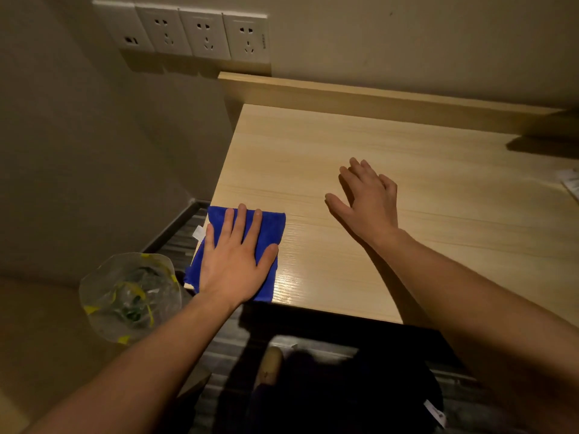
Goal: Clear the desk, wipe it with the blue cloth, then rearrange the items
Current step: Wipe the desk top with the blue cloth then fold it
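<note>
The blue cloth (247, 245) lies folded on the front left corner of the table (407, 170), and a bit of it hangs over the left edge. A small white tag (198, 232) sticks out from the cloth at that edge. The left hand (233, 261) lies flat on top of the cloth with its palm down. Its fingers (241, 222) are straight and a little spread, and they press on the cloth without gripping it. The right hand (365, 198) is out over the middle of the table, well apart from the cloth. Its fingers are open and spread, and it holds nothing. I cannot tell if it touches the wood or is just above it. The wood near the front edge beside the cloth looks shiny. At the far right edge of the table lies a bit of white paper (570, 183). Down on the floor by the left side of the table stands a bin with a clear plastic bag (128, 296) in it. On the wall above the back left corner is a row of white sockets (200, 34).
</note>
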Demonstrator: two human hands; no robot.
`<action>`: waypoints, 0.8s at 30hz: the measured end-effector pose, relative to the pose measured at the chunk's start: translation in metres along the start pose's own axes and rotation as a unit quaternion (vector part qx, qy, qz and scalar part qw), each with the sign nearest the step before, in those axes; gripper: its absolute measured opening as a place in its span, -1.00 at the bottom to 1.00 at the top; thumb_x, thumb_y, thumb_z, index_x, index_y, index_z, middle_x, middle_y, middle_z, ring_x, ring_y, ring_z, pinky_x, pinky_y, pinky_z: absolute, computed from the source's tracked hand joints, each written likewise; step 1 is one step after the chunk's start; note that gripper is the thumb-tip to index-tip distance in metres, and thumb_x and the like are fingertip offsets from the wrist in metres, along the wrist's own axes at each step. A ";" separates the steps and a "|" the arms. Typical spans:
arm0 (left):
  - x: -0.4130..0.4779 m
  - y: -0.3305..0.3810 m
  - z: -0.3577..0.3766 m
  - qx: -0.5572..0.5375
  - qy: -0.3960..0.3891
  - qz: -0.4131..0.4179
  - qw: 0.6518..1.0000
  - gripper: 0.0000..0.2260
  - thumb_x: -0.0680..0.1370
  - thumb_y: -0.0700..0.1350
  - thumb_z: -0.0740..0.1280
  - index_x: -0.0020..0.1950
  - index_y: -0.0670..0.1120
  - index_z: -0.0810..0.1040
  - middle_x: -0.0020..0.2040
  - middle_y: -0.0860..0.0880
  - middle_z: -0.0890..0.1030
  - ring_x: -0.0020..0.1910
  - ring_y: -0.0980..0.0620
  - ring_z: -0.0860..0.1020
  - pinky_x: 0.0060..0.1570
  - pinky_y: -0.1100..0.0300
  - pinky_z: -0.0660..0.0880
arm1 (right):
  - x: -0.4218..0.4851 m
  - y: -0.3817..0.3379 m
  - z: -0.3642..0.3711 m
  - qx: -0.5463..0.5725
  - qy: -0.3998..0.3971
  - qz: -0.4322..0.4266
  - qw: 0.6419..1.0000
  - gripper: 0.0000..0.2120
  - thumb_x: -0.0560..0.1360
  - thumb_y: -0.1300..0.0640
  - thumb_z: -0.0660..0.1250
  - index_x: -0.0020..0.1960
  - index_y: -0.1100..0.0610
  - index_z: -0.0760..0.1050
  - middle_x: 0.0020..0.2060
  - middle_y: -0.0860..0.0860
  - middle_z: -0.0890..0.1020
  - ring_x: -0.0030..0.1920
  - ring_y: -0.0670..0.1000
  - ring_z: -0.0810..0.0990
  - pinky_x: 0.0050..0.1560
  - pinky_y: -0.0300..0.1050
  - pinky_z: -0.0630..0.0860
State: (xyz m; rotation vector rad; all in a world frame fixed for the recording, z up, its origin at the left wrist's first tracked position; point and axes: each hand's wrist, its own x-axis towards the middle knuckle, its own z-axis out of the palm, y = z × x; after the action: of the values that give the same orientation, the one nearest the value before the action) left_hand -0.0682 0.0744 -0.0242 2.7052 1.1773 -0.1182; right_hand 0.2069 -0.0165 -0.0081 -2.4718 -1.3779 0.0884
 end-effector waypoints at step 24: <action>0.231 0.105 -0.063 -0.219 0.177 0.012 0.959 -0.75 0.75 0.00 0.09 0.19 -0.04 0.54 -0.07 0.02 0.60 -0.03 -0.05 0.55 0.16 -0.05 0.45 | -0.057 0.052 -0.002 -0.029 -0.052 0.048 0.997 -0.41 0.62 -0.28 0.01 0.62 -0.17 0.17 0.64 -0.11 0.12 0.64 -0.10 -0.05 0.57 0.02 -0.04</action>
State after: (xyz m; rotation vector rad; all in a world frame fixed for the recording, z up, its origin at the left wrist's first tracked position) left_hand 0.1660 0.1828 0.0181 2.3950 1.0928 0.5849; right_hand 0.2191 -0.0899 -0.0273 -2.6153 -1.3210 0.2041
